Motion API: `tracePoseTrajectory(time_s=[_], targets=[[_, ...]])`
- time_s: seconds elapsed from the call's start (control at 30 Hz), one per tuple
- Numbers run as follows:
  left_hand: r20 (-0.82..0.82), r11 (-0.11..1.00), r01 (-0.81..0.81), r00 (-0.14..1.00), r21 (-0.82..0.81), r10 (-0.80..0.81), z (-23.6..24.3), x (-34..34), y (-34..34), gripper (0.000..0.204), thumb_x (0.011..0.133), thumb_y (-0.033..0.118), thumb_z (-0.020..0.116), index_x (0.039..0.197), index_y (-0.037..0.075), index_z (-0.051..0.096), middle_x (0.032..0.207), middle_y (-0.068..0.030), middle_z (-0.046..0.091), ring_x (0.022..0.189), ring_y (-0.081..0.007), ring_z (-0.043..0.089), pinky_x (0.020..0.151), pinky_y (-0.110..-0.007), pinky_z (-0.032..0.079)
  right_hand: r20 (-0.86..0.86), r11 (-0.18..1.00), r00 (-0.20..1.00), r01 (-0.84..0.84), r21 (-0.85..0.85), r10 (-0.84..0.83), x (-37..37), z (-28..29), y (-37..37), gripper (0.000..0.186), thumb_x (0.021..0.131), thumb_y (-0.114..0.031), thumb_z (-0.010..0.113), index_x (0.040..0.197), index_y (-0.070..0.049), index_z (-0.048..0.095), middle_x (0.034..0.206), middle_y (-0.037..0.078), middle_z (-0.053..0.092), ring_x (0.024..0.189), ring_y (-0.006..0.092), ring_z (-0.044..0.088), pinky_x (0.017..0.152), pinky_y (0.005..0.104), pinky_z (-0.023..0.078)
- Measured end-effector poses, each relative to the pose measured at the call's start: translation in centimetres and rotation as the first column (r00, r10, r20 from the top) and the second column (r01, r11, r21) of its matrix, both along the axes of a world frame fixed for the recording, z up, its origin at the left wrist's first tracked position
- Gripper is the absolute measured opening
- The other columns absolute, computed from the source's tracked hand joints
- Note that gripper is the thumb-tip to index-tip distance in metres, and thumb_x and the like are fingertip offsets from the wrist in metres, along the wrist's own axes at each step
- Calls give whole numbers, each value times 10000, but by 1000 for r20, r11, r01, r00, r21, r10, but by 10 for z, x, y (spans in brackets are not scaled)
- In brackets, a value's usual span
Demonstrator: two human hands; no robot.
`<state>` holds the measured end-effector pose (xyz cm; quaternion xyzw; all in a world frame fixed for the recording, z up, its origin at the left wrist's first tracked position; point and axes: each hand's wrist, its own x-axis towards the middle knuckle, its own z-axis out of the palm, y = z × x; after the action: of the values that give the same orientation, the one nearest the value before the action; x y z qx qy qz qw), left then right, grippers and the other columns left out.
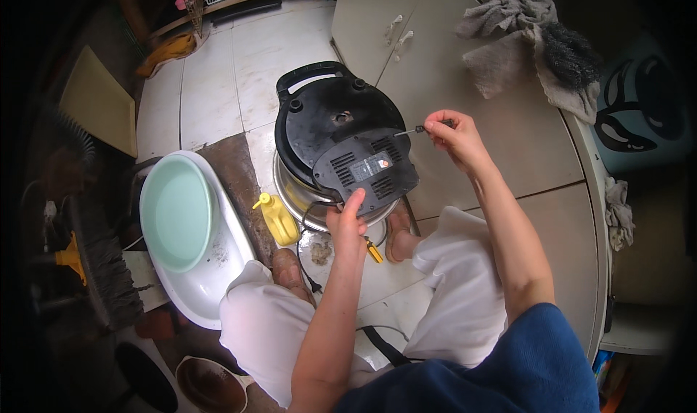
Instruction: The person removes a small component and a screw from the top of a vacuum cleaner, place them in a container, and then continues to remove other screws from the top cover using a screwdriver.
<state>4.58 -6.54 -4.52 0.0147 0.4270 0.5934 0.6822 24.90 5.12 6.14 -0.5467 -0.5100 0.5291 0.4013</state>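
Observation:
A black round appliance with a loop handle, feet and a vented base cover lies bottom up on a shiny metal vessel. Its near edge is gripped by my left hand, thumb pressed against the vented cover and the other fingers underneath, partly hidden. At the right of the cover, my right hand pinches a thin screwdriver. The shaft points left, its tip at the cover's far right edge; whether it sits in a screw cannot be made out.
A yellow-handled tool and a black power plug lie on the tiled floor. To the left are a yellow bottle and a white tub holding a pale green basin. Cabinets with draped rags stand close on the right.

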Motion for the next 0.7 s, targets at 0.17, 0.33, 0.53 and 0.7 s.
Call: tracePoseTrajectory(time_s=[0.17,0.33,0.53,0.7], targets=[[-64,999,30,998,35,-28,3,-3,-3,407,805,198,748,1064,56,468,866,-14,524,490,-29,361,361,-156,218,-244,994,966,-100,-52,84,-5,-4,-8,96,851,-66,688,915,-11,643,757,40,638,604,77,557,539,192,451],[-119,1000,-6,993,21,9,-1,-4,-8,501,807,243,763,1167,65,463,856,9,542,473,-16,373,366,-167,232,-356,981,922,-185,-54,154,-13,0,-14,93,864,-61,667,939,-11,639,799,69,665,649,92,604,589,214,508],[-159,1000,-4,987,-5,3,1,0,-11,495,849,349,719,1158,54,468,814,23,517,492,-29,391,376,-166,260,-377,977,911,-204,-59,168,-26,-2,-21,91,881,-76,649,949,-17,636,792,60,662,638,95,601,582,216,503],[-209,999,-21,978,-47,11,4,3,-12,476,859,351,705,1143,41,483,833,3,524,485,-37,388,368,-185,259,-378,980,914,-186,-69,147,-28,-5,-22,84,883,-79,646,944,-23,636,786,56,661,626,92,595,573,210,497]])
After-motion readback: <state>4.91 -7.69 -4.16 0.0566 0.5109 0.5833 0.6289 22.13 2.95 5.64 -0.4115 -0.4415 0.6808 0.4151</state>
